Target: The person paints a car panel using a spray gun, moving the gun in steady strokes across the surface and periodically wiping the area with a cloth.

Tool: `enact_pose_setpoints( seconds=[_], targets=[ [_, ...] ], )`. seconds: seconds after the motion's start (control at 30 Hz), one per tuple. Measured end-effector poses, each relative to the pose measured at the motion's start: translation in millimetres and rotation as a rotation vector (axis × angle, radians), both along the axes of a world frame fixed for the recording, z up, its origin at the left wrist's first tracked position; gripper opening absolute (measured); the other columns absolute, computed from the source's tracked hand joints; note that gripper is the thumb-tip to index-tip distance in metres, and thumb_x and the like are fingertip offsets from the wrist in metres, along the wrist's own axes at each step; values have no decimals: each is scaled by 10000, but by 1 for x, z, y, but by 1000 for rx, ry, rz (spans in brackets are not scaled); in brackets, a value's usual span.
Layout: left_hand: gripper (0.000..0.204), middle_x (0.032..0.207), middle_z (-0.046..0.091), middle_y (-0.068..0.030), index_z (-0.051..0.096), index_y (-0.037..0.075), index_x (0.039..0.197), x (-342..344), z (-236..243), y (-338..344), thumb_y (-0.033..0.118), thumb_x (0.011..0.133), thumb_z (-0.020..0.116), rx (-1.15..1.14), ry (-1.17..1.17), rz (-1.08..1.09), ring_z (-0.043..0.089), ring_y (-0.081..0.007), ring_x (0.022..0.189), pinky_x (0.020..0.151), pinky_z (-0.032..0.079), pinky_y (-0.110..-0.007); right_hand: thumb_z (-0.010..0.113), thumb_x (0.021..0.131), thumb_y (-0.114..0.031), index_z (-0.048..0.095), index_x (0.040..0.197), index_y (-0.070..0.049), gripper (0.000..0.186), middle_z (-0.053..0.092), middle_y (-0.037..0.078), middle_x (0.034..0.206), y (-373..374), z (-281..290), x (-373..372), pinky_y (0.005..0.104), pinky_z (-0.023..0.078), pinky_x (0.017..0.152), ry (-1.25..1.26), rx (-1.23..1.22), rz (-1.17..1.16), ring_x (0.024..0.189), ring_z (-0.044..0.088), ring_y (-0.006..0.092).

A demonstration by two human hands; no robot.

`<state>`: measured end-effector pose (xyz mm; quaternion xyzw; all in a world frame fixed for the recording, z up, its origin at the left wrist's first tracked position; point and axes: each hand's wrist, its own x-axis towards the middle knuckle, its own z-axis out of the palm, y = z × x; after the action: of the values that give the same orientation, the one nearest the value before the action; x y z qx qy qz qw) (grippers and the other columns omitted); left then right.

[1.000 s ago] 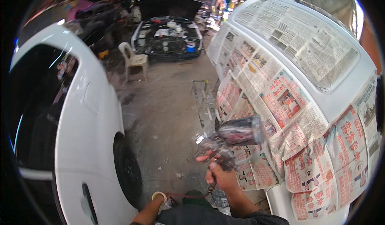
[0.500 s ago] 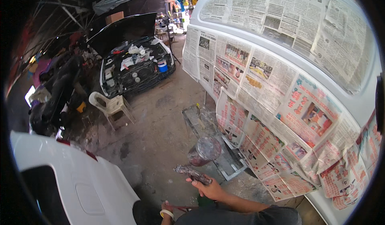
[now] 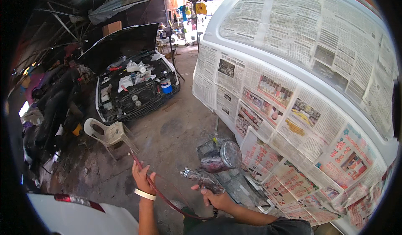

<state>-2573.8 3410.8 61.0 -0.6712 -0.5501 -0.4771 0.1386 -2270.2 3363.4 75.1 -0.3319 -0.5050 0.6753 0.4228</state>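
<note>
Spray gun (image 3: 205, 180) gripped by right hand (image 3: 220, 200), red hose (image 3: 155, 184) by left hand (image 3: 143, 177)

Right hand was closed around the spray gun's handle, hiding it. Left of the gun, left hand held the hose between thumb and fingers. Newspaper-covered vehicle (image 3: 289, 109) obstructed the area right of the gun. Metal frame (image 3: 247, 193) lay below the gun, partly hidden by gun and right forearm. Left of and beyond the gun stood plastic chair (image 3: 109, 134) and, farther off, car with raised hood (image 3: 138, 109) bearing blue bucket (image 3: 166, 86). White car (image 3: 100, 218), lower left of the gun, was largely cut off. Dark clutter (image 3: 50, 105) far left was indistinct.
</note>
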Motion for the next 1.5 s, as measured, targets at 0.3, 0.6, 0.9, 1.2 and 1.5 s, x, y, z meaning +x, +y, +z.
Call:
enact_pose_setpoints(
  seconds=[0.3,0.6,0.9,1.2,1.5],
  targets=[
    [367,1072,585,-174,638,74,1107,-76,-151,120,159,783,789,-653,-264,103,530,-372,1054,929,430,-483,590,985,-289,630,1217,-74,320,670,25,835,163,10,-59,253,442,462,-226,-42,-316,491,499,73],
    [302,999,560,-170,648,10,859,-164,-181,232,160,700,856,-772,-167,324,546,-355,979,866,453,-485,492,1019,-398,593,1173,-23,417,690,75,912,275,61,-120,265,434,438,-213,-48,-538,477,515,105],
    [291,836,627,-163,598,-10,998,-234,-352,413,270,934,642,-1505,-342,352,624,-315,741,701,539,-449,344,1034,-548,449,1276,-33,579,667,178,916,381,184,-75,258,387,341,-262,321,-974,366,428,115],
    [354,1047,669,-142,653,54,1165,-112,-334,603,337,960,600,-1730,248,-383,648,-272,953,851,515,-404,393,1035,-516,531,1212,0,563,671,156,881,476,261,-55,223,376,345,-506,499,-1376,381,450,89],
    [402,1195,596,-144,602,81,1250,-49,-317,745,364,966,575,-1767,481,-784,580,-275,1085,949,459,-390,498,964,-596,521,1203,-5,638,665,160,904,567,234,-77,197,380,369,-535,467,-1511,428,504,89]
  ],
)
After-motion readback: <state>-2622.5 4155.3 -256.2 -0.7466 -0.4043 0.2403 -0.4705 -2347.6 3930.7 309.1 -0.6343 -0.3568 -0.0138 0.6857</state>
